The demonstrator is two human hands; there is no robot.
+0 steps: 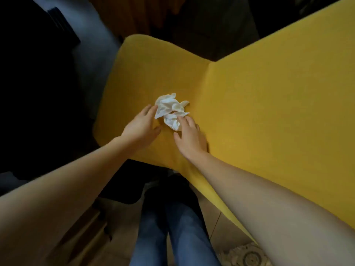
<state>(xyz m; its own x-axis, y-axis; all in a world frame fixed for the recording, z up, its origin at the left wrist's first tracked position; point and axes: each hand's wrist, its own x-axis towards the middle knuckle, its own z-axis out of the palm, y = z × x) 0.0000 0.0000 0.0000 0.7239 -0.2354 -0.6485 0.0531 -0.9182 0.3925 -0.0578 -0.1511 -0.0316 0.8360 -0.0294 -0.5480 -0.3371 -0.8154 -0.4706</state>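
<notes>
A crumpled white tissue point(170, 109) lies on the seat of a yellow upholstered chair point(138, 77). My left hand point(141, 125) lies flat on the seat at the tissue's left side, its fingertips touching the tissue's edge. My right hand point(189, 136) rests on the seat just below and right of the tissue, fingers straight, fingertips touching its lower part. Neither hand grips it.
The chair's yellow backrest point(278, 102) fills the right side. My legs in blue jeans point(176, 231) stand below the seat's front edge. Dark furniture surrounds the chair at left and behind. A patterned mat point(247, 256) lies on the tiled floor at the bottom right.
</notes>
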